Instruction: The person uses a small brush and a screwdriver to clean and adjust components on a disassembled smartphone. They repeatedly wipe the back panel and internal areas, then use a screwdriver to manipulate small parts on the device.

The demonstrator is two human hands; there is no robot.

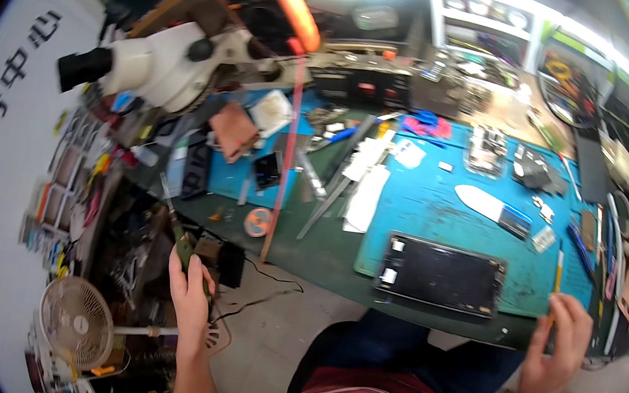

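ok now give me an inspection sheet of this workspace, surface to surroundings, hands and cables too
Surface: blue mat on a dark green bench top, dark marks on the mat.
Job's things: green-handled tool, thin yellow tool, dark flat device lying on the mat near its front edge.
Clutter: white strips, a pointed white tool, many small parts.
Hands: left hand grips the green-handled tool; right hand holds the yellow one.
Cables: thin black cord below the bench edge; its ends are unclear.
Surroundings: white microscope and fan at left, lit shelves behind.
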